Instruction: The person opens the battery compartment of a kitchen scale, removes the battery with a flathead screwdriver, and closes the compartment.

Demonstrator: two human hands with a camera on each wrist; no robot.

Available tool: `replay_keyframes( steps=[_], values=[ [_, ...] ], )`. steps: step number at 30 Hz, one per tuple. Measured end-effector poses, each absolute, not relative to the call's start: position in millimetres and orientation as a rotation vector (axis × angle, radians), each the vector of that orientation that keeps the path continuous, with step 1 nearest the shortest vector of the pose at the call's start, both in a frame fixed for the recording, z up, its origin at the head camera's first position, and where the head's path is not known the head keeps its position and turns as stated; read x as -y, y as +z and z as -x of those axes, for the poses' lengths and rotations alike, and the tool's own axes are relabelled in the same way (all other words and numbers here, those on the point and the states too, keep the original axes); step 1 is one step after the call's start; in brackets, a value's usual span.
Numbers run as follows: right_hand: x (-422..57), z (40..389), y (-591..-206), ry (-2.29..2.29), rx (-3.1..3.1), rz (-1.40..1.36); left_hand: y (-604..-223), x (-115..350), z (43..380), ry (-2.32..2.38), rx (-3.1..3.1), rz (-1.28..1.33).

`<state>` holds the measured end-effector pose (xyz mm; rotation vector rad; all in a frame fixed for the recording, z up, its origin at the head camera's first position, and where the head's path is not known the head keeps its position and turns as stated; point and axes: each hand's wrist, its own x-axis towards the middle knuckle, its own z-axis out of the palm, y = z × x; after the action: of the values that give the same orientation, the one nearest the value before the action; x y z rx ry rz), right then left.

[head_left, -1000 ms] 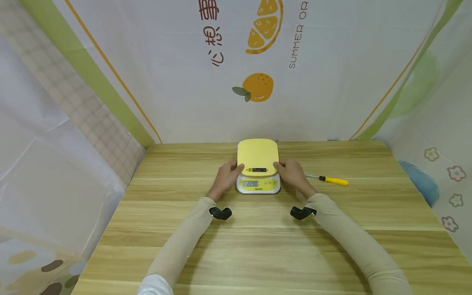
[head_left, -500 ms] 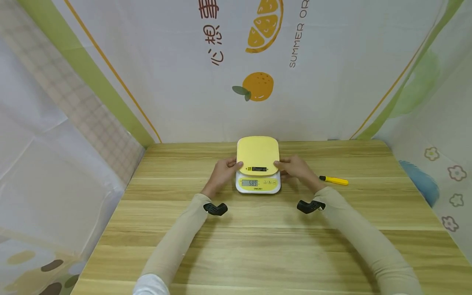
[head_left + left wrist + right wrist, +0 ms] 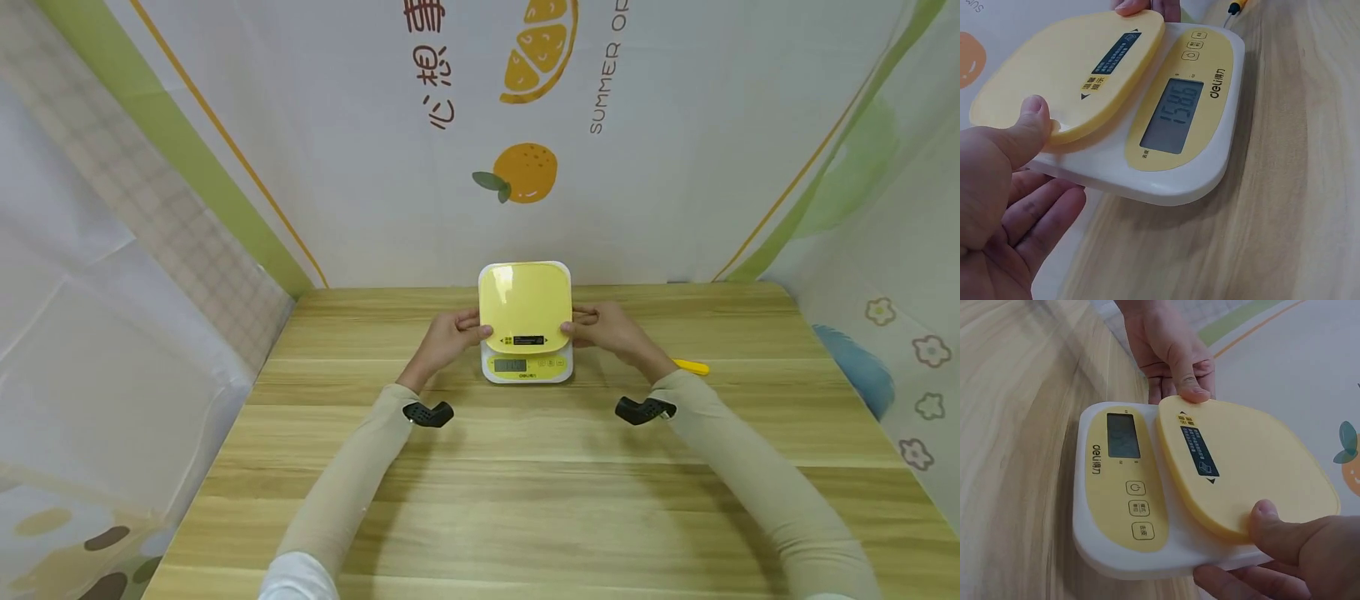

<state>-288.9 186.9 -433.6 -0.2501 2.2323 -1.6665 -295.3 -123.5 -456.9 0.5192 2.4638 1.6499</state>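
Observation:
A yellow and white digital kitchen scale [image 3: 525, 304] is held between both hands near the back of the table. Its back end is tilted up, the display end lower. My left hand [image 3: 448, 337] grips the left side, thumb on the yellow weighing plate [image 3: 1054, 75] and fingers underneath. On the opposite side my right hand [image 3: 611, 333] grips it the same way, its thumb [image 3: 1266, 515] at the plate's edge. Digits show on the display [image 3: 1172, 115] in the left wrist view. The scale's underside is hidden.
A screwdriver with a yellow handle [image 3: 692, 367] lies on the wooden table [image 3: 510, 500] to the right, partly hidden by the right forearm. Behind the table hangs a white printed cloth [image 3: 375, 167]. A blue rounded shape [image 3: 855, 371] shows beyond the right edge.
The scale's back end has risen, tilting the plate towards the head camera. Both hands have shifted outward and up with it, fingers now under the sides. The right forearm covers more of the screwdriver.

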Motion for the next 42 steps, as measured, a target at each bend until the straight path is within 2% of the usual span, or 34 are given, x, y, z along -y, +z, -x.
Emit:
replay_keyframes(
  steps=[18,27,36,42],
  values=[
    [-193,284,-428,-1.48,-2.655,0.555,-444,126,295,1.764,-2.474,-0.677],
    [-198,279,-436,-1.516,-2.678,0.761,-445,133,291,1.689,-2.507,-0.951],
    [-204,281,-456,-1.313,-2.931,1.271,-452,136,288,1.295,-2.812,-1.231],
    [-209,285,-464,-1.136,-3.001,1.631,-459,138,288,1.067,-2.91,-1.561]
  ],
)
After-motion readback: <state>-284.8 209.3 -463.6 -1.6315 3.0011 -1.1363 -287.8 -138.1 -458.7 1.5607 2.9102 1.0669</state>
